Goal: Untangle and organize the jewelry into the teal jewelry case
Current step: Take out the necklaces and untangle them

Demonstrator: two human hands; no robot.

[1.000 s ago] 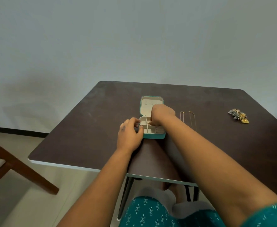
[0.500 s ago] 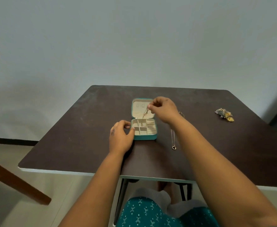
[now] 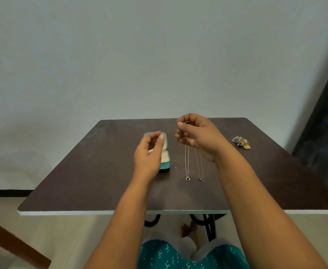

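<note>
The right hand (image 3: pixel 198 136) is raised above the middle of the bench (image 3: pixel 105 171), its grip pinched between thumb and forefinger on a thin chain (image 3: pixel 176 150). This chain hangs straight down from the pinch, and its small pendant end sits just above the bench surface, just beside the right wall of the teal jewelry case (image 3: pixel 165 165). The left hand (image 3: pixel 149 152) hovers over the case with its grip released: fingers curled, thumb and forefinger apart, holding nothing visible. The case lies open at the middle of the bench, lid toward the far edge, and is largely hidden behind the left hand; its contents cannot be told. Compared with the frame half a second earlier, the right hand has lifted away from the case lid and moved right, drawing the chain out with it, and the left hand has risen off the near-left corner of the case. Count: one case; three chains in total, one held and two necklaces (image 3: pixel 187 164) lying flat and parallel on the bench right of the case, each ending in a ring-shaped pendant toward the near edge; one tangled jewelry pile (image 3: pixel 241 142) near the far right corner, well apart from both hands.
</note>
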